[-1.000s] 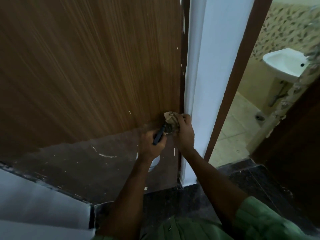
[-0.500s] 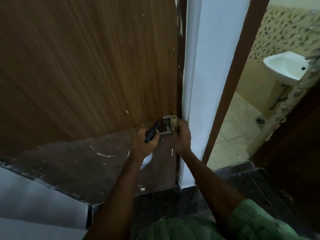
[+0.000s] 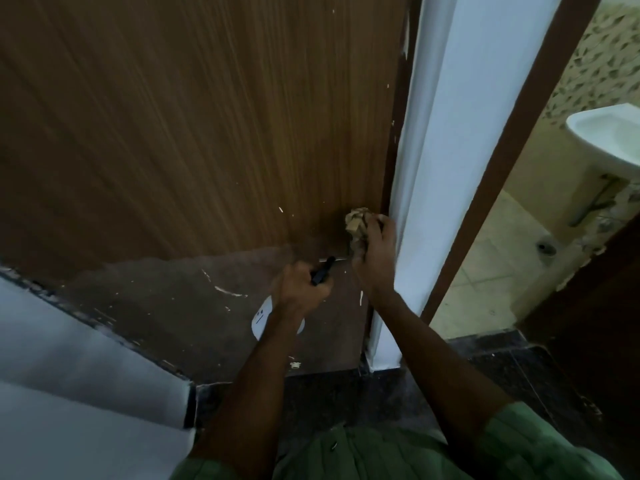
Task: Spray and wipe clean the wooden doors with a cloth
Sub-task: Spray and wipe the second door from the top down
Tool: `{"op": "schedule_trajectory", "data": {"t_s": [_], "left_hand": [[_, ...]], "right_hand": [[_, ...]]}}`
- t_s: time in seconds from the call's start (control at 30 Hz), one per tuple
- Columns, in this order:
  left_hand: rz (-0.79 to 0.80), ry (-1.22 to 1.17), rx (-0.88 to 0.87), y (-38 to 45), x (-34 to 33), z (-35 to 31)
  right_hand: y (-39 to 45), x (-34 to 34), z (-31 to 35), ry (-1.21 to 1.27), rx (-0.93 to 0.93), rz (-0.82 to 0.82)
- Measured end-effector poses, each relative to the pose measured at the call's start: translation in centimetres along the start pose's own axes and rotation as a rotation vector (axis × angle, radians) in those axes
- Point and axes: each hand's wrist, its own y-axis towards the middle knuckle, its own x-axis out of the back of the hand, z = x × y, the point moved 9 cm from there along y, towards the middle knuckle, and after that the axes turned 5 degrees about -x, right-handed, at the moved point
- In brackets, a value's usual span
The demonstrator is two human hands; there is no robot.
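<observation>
Right hand point(image 3: 375, 261) grips a balled cloth point(image 3: 356, 221) against the door point(image 3: 207, 133), close to its right edge, just above the handle point(image 3: 334, 258). Left hand point(image 3: 299, 287) clenches a spray bottle point(image 3: 263, 318) by its black trigger head, bottle hanging below. Cloth looks soft, light, crushable: best held bunched in the palm. Door stiff, fixed; paint flecks may need firm rubbing.

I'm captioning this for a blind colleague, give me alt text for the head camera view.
A person's right hand presses a crumpled tan cloth against a wooden door near its metal handle, while the left hand grips a white spray bottle by its black trigger. A bathroom washbasin shows through the doorway at right.
</observation>
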Motion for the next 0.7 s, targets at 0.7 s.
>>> {"op": "schedule_trajectory", "data": {"t_s": [0.7], "left_hand": [[-0.344, -0.252, -0.124, -0.7, 7.5, 1.2]], "right_hand": [[-1.9, -7.5, 4.0, -0.304, 0.158, 0.287]]}}
